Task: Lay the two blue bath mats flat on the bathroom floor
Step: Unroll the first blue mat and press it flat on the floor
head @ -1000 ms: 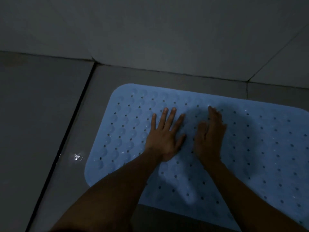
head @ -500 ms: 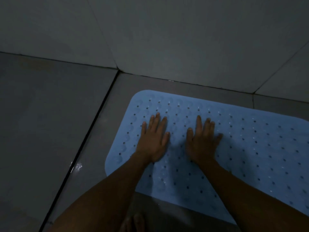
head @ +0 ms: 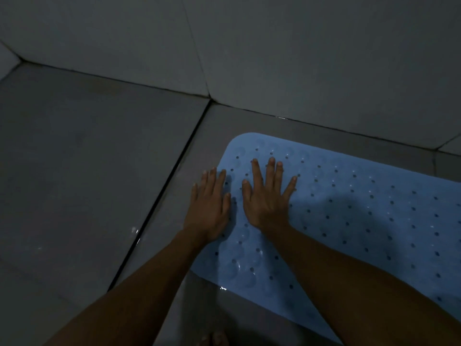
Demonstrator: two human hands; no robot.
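Both hands flat on blue bath mat, now at its left end.

Since 0.5 s ago the left hand (head: 209,211) has slid onto the mat's left edge, fingers straight, close together; right hand (head: 268,198) beside it, fingers spread. Blue bath mat (head: 361,216): perforated, rounded corners, flat on wet grey floor tiles (head: 87,171) near the tiled wall (head: 299,58).
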